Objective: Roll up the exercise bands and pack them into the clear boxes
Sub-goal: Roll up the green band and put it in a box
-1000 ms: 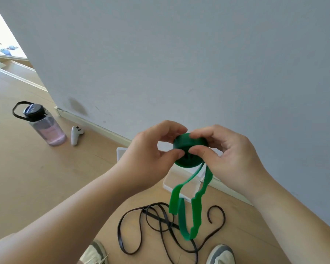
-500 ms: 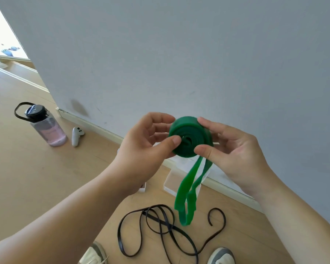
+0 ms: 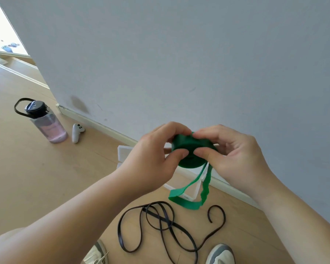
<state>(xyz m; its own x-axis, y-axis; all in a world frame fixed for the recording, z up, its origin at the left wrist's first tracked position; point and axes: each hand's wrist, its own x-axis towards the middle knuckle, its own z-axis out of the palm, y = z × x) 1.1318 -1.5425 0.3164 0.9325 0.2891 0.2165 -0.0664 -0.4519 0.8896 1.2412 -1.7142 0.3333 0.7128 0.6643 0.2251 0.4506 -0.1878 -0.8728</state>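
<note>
A green exercise band (image 3: 189, 149) is mostly wound into a thick roll held in the air in front of the wall. My left hand (image 3: 156, 159) grips the roll's left side, thumb on its face. My right hand (image 3: 231, 155) pinches the right side with thumb and fingers. A short loop of the green band hangs below the roll. A black exercise band (image 3: 160, 227) lies in loose loops on the wooden floor below. Clear boxes (image 3: 123, 153) sit on the floor by the baseboard, largely hidden behind my hands.
A clear water bottle (image 3: 46, 122) with a black lid stands on the floor at the left, a white controller (image 3: 76, 132) beside it. The grey wall fills the upper view. My two shoes (image 3: 220, 254) show at the bottom edge.
The roll has grown and the hanging green tail has shortened into a small loop. Both hands have turned the roll and shifted their grip on it.
</note>
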